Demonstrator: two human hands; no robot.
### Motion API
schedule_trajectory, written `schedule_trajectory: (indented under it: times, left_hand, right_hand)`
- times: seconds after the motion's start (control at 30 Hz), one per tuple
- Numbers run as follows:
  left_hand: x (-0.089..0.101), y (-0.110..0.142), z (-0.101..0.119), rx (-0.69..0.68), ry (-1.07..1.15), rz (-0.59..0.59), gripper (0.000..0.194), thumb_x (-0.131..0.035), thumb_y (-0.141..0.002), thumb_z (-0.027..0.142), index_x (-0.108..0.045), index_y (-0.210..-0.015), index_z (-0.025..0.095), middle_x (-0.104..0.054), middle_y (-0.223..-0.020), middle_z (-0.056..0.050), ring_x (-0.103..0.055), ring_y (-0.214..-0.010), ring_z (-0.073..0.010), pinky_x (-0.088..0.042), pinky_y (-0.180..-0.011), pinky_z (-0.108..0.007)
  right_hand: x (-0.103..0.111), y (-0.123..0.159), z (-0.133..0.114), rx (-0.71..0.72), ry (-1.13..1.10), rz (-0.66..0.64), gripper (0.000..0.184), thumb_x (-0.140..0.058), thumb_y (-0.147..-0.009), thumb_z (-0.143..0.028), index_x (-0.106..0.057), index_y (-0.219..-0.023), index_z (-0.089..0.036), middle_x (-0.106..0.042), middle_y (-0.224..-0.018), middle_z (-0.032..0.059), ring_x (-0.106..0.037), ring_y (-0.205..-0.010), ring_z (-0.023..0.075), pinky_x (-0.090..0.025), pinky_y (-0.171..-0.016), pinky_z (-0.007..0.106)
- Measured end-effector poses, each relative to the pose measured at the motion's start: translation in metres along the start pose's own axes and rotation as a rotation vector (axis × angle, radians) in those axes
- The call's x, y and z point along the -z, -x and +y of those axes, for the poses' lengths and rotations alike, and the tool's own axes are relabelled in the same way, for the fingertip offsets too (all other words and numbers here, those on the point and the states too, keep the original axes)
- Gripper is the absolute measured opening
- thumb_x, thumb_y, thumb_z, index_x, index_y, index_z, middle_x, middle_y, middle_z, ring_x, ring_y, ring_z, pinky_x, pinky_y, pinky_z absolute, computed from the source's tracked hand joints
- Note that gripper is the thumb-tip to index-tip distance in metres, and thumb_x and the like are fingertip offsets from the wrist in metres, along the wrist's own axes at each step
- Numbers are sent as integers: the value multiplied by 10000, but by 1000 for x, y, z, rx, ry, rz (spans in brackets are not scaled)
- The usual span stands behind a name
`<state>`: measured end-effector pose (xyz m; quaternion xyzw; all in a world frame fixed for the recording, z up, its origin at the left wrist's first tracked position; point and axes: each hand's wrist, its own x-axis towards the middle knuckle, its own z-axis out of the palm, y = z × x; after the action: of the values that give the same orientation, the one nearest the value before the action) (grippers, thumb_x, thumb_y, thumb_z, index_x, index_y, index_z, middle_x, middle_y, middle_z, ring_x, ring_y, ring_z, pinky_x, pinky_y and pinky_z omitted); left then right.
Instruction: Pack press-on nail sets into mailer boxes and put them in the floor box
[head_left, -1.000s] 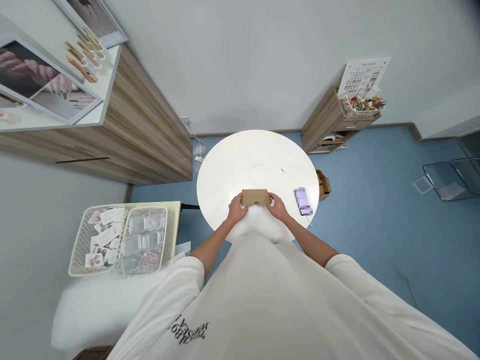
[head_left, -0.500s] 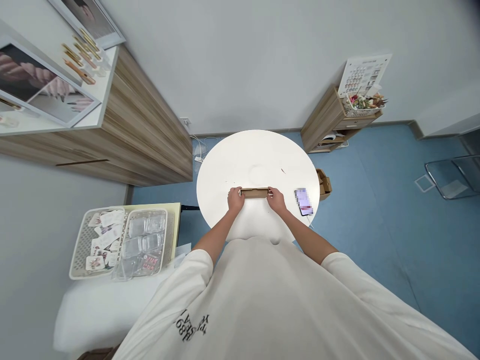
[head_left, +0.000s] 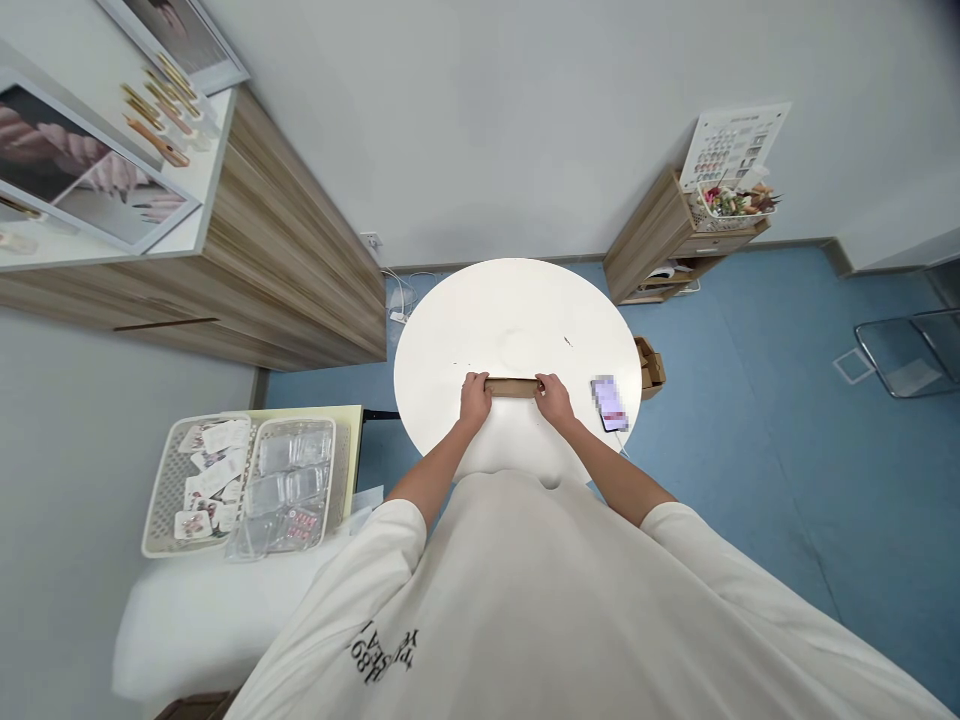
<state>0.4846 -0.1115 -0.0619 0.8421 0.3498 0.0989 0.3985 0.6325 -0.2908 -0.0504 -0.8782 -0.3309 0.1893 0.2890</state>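
A small brown cardboard box (head_left: 513,388) stands on the round white table (head_left: 517,300), near its front edge. Its long brown side faces me, with a dark line along the top edge. My left hand (head_left: 475,400) grips the left end of the box, fingers curled round the corner. At the other end, my right hand (head_left: 553,400) holds the right corner between thumb and fingers. What lies inside the box, if anything, is hidden.
A phone (head_left: 609,403) with a cable lies on the table's right side. Left of me, white baskets (head_left: 196,480) hold cards and clear plastic cases. A wooden cabinet (head_left: 300,230) stands back left, a small shelf unit (head_left: 660,235) back right. An open cardboard box (head_left: 651,368) sits on the floor.
The box's upper edge has closed down, so less of its inner side shows. My left hand has shifted slightly right along its end. My right hand stays at its corner.
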Motion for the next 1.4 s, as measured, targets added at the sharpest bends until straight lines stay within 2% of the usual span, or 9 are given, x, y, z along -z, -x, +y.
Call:
schedule_trajectory:
  times: [0.17,0.27,0.43,0.5,0.6,0.9,1.03,1.2,1.4]
  left_hand:
    - [4,-1,3,-32,-110,-22,362,-537,-930,161,-642,-1274,204,-573,-1174,-121,-620,-1016,-263,-510,-953,-408]
    - [4,6,2,-68,-222,-39,425,-493,-968,218,-574,-1385,206,-554,-1329,-162,-571,-1177,-326,-477,-999,-470]
    - [0,27,-5,-97,-193,-188,838,-623,-903,309,-205,-1622,211,-300,-1632,-207,-331,-1474,-407,-318,-1145,-582]
    - [-2,31,-7,-68,-141,-235,930,-662,-857,267,-152,-1633,211,-219,-1668,-219,-239,-1528,-411,-243,-1182,-605]
    - [-2,30,-6,1,-97,-248,949,-666,-830,218,-157,-1630,220,-161,-1685,-225,-177,-1555,-404,-188,-1204,-619]
    - [4,24,-3,51,-111,-317,989,-671,-794,193,-135,-1624,221,-156,-1681,-245,-230,-1536,-416,-210,-1186,-622]
    - [7,22,-1,36,-41,-234,984,-628,-785,148,-131,-1632,214,-258,-1649,-207,-327,-1489,-375,-311,-1165,-533]
    - [7,21,3,132,148,-171,814,-599,-802,128,-331,-1566,214,-533,-1436,-165,-518,-1336,-303,-401,-1113,-451]
    - [4,46,-2,125,259,-141,527,-569,-831,85,-510,-1340,212,-589,-1368,-123,-605,-1217,-244,-489,-1008,-384]
  right_hand:
    - [1,4,0,35,69,-27,465,-421,-958,-170,-542,-1407,-193,-596,-1225,117,-619,-1035,229,-511,-947,375]
    - [0,11,-2,65,160,-62,555,-409,-985,-229,-396,-1536,-164,-538,-1377,167,-572,-1158,278,-486,-986,413]
    - [-8,28,1,44,235,-233,851,-519,-957,-359,-55,-1653,-206,-250,-1659,182,-443,-1356,371,-421,-1050,504]
    - [-10,31,4,15,221,-287,944,-563,-931,-359,30,-1653,-223,-164,-1692,178,-402,-1402,384,-401,-1067,519]
    - [-12,29,8,-13,212,-337,1009,-596,-908,-337,81,-1647,-226,-123,-1700,188,-383,-1425,388,-383,-1080,525]
    - [-8,23,6,-54,143,-374,1057,-657,-862,-316,45,-1649,-238,-164,-1687,199,-411,-1414,384,-384,-1092,530]
    - [-1,19,-4,-67,86,-276,922,-584,-905,-331,-54,-1651,-222,-192,-1675,179,-352,-1455,368,-374,-1125,529]
    - [3,17,-14,-129,-98,-168,820,-516,-937,-390,-139,-1642,-206,-414,-1529,165,-440,-1393,309,-409,-1131,477]
    - [-7,43,-10,-173,-174,-138,810,-553,-914,-405,-208,-1626,-229,-446,-1493,156,-501,-1341,289,-435,-1120,461]
